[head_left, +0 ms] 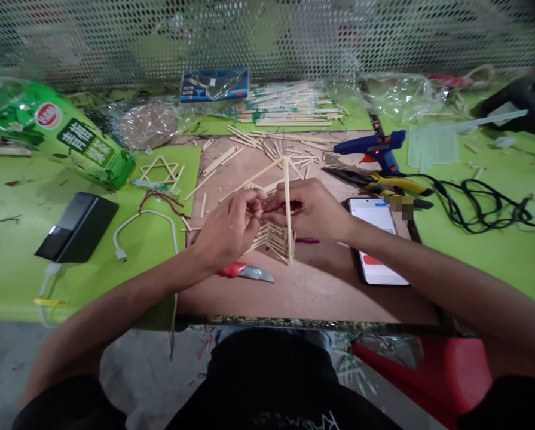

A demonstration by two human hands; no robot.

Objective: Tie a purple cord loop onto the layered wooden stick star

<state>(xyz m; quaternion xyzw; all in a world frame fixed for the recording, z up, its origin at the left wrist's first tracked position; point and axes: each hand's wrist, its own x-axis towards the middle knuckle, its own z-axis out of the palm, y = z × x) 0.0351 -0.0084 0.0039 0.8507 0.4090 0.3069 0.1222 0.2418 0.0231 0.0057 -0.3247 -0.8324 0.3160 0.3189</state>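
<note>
A small frame glued from thin wooden sticks [287, 221] stands on the brown board, a tall post and slanted top bars at its near side. My left hand [229, 227] is closed in a pinch over the frame, its fingertips on a dark red cord [271, 209]. Facing it, my right hand [314, 206] pinches the same cord behind the upright post. The fingers of both hands almost meet. Parts of the frame and most of the cord are hidden by the hands. Below them lies a utility knife [249, 272] with a red handle.
Loose sticks [220, 164] scatter behind the frame. Rightward lie a blue glue gun [377, 149], pliers [375, 180], a lit phone [375, 239] and a looped black cable [468, 203]. To the left are a green bottle [70, 131], a power bank [76, 227] and a stick star [159, 171].
</note>
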